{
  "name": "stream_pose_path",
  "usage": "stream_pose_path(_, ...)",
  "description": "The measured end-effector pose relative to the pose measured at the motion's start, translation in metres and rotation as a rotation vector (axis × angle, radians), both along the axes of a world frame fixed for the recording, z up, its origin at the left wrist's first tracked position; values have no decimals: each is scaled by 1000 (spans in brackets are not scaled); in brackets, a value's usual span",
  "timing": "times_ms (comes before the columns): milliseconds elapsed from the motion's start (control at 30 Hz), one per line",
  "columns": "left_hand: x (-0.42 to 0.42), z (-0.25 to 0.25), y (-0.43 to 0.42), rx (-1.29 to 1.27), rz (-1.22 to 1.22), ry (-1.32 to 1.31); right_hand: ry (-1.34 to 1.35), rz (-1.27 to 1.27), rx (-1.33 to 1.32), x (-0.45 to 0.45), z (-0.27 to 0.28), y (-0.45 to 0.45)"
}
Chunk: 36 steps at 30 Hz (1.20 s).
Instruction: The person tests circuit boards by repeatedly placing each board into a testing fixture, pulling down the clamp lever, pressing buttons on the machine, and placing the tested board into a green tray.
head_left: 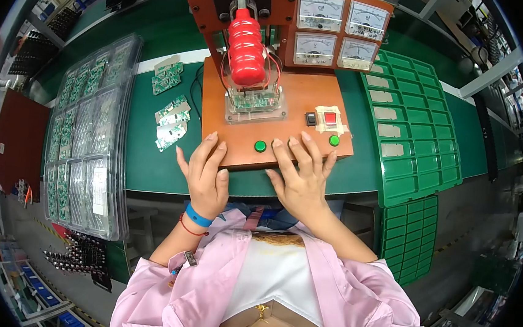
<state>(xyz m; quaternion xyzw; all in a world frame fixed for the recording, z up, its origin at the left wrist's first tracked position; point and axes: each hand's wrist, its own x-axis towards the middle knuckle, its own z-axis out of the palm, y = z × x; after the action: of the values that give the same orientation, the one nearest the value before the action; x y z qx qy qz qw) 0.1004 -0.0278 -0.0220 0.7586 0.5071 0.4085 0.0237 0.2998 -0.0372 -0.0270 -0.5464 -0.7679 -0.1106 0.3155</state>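
Note:
My left hand (204, 174) rests at the front left corner of an orange test fixture (307, 93), fingers apart and holding nothing. My right hand (304, 173) lies on the fixture's front edge with fingers stretched out, between a green button (260, 146) and another green button (334, 140). Behind the hands, a green circuit board (251, 103) sits in the fixture's clear holder (256, 117). Above it hangs a red ribbed lever handle (246, 51). A red switch (330, 119) is taped on the right beside a small black switch (311, 119).
Loose circuit boards (172, 123) lie left of the fixture. Farther left are stacked clear trays (94, 144) holding boards. At right, a green compartment tray (423, 133) has several pale boards in its left column; another green tray (409, 236) sits lower. Analog meters (319, 12) stand at the back.

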Motion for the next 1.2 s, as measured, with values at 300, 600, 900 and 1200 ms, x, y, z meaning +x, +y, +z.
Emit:
stream_pose_path(300,4,-1,4,52,52,22,-2,-8,-2,-1,1,-1)
stream_pose_path(600,-1,-9,4,78,-53,-69,689,-75,-332,81,46,50)
stream_pose_path(900,-1,-8,4,51,-13,-31,1021,112,-701,87,44,83)
stream_pose_path(1200,2,-6,6,50,4,-54,-86,-63,-195,52,51,19)
